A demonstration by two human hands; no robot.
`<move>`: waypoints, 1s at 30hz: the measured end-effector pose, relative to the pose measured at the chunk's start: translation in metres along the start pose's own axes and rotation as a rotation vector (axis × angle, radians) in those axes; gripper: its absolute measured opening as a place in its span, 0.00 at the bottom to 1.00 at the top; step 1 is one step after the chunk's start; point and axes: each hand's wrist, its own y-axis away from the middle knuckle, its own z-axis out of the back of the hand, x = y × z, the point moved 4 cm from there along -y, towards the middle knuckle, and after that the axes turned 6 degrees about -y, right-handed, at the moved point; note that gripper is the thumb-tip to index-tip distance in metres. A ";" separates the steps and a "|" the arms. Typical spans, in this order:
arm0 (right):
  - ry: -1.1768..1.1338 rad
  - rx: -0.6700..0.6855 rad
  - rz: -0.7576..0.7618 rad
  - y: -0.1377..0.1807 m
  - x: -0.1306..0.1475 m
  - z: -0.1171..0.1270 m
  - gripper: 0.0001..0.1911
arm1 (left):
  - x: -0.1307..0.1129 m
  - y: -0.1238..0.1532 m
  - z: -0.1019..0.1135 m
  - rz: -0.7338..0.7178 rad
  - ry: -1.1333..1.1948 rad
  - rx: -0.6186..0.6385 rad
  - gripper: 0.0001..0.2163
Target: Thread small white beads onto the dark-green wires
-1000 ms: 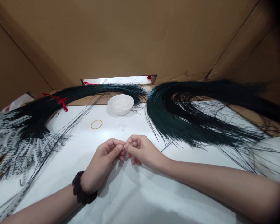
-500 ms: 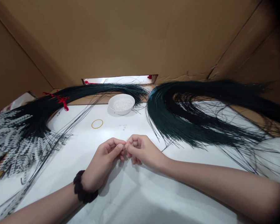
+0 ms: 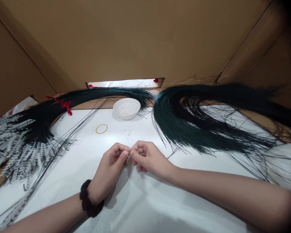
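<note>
My left hand and my right hand meet fingertip to fingertip above the white work surface. Both pinch at a tiny dark, shiny piece, mostly covered by the fingers and too small to name. Just beyond the hands lie several tiny whitish bits. Farther back stands a white bowl of small clear or white pieces. A thin dark cord shows beside my right hand; whether it reaches the fingers is hidden.
On the left lies a bundle of dark cords, tied with red ribbon, its near ends black-and-white patterned. Another dark green cord bundle curves at right. A yellow rubber band lies left of centre. Cardboard walls surround the surface.
My left wrist has shifted slightly right and down. Both hands keep their pinch at the same spot, and the other things stay where they were.
</note>
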 end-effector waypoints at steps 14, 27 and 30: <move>0.007 -0.031 -0.025 0.002 0.003 -0.001 0.03 | 0.002 -0.001 0.000 0.092 0.088 0.026 0.07; -0.019 -0.017 -0.010 0.001 0.005 -0.001 0.02 | 0.000 0.001 0.001 0.002 -0.008 0.022 0.06; -0.026 -0.021 -0.022 0.002 0.004 -0.001 0.01 | 0.001 0.002 0.001 0.011 0.013 0.049 0.06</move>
